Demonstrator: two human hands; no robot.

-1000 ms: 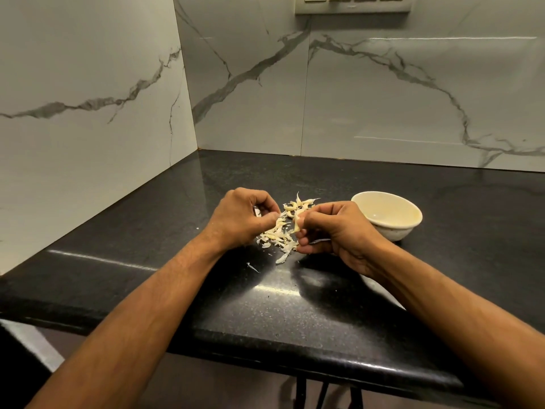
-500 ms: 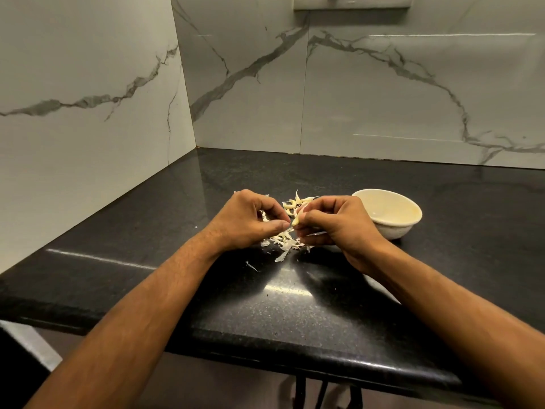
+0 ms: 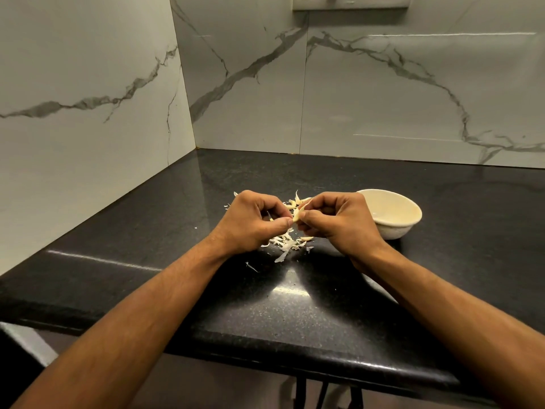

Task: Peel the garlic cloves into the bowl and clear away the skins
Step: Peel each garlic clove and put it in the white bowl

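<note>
— Moved since a second back? Left hand [image 3: 253,224] drawn in toward right hand [image 3: 339,222], gap closed, thumb tips now nearly touching above the skins. Both hands raised slightly off the counter.

— And between them?

— Small pale, curved garlic clove [image 3: 296,214], pinched at the meeting point. Right thumb and forefinger curled round its upper end; left thumb pressed against its lower tip, other left fingers curled in toward the palm.

— Held by both, then?

— Clearly gripped by the right. Touched and pinched by the left thumb and forefinger too, as far as visible; exact contact partly hidden behind the knuckles.

— Where, relative to the rest?

— Above the scattered heap of thin, papery off-white garlic skins [image 3: 284,242], spread on the glossy black speckled stone countertop [image 3: 295,305] beneath and behind the hands. A few loose flakes lying nearer the front edge and off to the left.

— Bowl?

— Round cream ceramic bowl [image 3: 392,228], upright on the countertop just right of the right hand, apart from it. Contents impossible to make out.

— Surroundings?

— White marble-look wall tiles with grey veins [image 3: 383,98] behind and at the left; pale switch plate [image 3: 351,2] at the top edge.
</note>
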